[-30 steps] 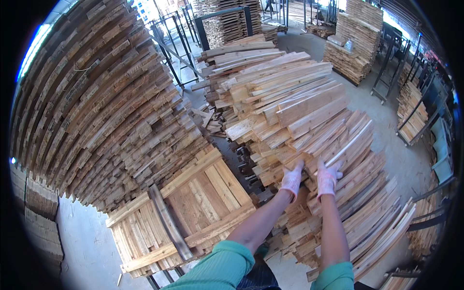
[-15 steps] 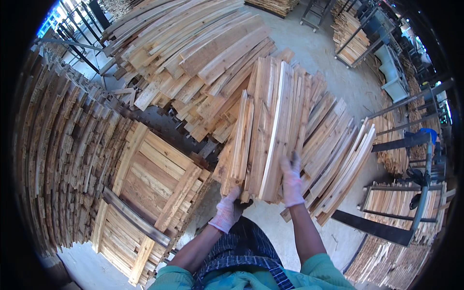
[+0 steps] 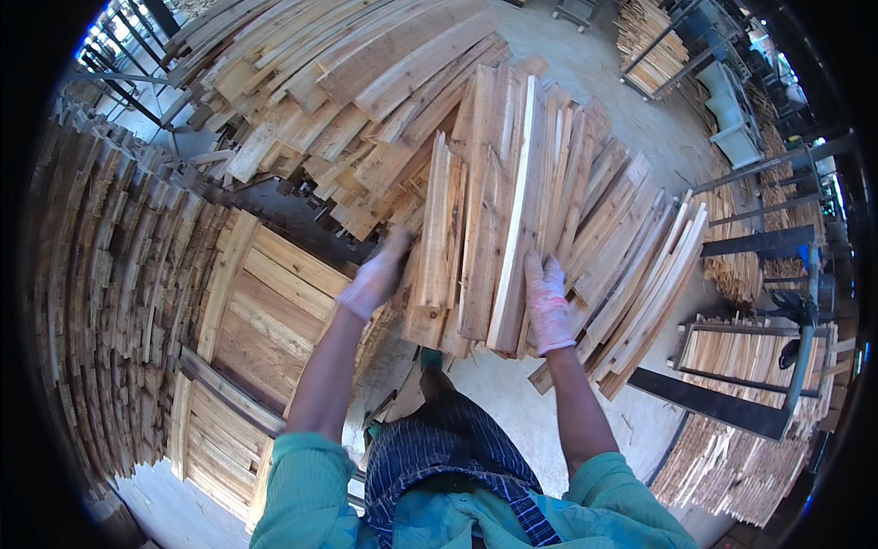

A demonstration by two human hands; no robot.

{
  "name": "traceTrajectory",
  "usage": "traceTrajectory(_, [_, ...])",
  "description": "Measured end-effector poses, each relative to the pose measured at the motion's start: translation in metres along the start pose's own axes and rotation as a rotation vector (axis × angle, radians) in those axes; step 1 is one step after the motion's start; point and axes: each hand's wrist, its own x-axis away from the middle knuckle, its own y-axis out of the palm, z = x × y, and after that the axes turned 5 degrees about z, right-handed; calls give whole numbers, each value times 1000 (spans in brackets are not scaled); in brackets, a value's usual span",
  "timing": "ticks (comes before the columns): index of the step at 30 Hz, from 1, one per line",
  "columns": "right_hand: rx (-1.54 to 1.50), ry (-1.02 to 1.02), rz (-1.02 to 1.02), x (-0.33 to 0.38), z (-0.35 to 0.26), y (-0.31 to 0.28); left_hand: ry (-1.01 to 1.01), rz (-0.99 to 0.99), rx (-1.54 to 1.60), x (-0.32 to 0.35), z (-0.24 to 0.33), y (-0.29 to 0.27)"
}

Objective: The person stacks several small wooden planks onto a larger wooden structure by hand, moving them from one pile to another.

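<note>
A pile of loose wooden planks (image 3: 489,210) lies in front of me, its lengths running away from me. One narrow board (image 3: 517,210) in it has a pale, almost white edge. My right hand (image 3: 550,306), in a whitish, pink-stained glove, rests on the near ends right of that board, fingers stretched out. My left hand (image 3: 373,279), gloved too, is beside the pile's left edge. Motion smears its fingers, so their grip, and whether they touch the wood, is unclear. Thin planks (image 3: 654,284) fan out right of my right hand.
A large heap of boards (image 3: 366,82) fills the far left. Rough-edged stacked wood (image 3: 119,302) stands at the left, beside a plank panel with crosspieces (image 3: 274,316). At the right are a dark metal bar (image 3: 700,403) and a rack of wood (image 3: 754,361). Grey floor (image 3: 585,101) shows beyond the pile.
My left hand has left the pile's near end and moved away from me along its left side. My right hand stays on the boards, fingers still extended. The view has shifted slightly.
</note>
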Motion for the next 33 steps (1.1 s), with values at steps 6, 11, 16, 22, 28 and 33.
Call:
traceTrajectory(6, [-320, 114, 2, 12, -8, 3, -47, 210, -352, 27, -13, 69])
traceTrajectory(11, [-592, 280, -177, 88, -45, -21, -96, 111, -141, 126, -43, 49])
traceTrajectory(16, [-1406, 668, -485, 123, 0, -10, -245, -90, 249, 154, -44, 14])
traceTrajectory(22, [-1220, 716, -395, 113, 19, 34, -86, -36, 122, 117, -76, 5])
traceTrajectory(28, [-1081, 601, -399, 173, -8, 16, -118, 81, 322, 206, -110, -10])
traceTrajectory(33, [-787, 205, -674, 217, -46, 65, 73, 120, 629, 333, -139, -76])
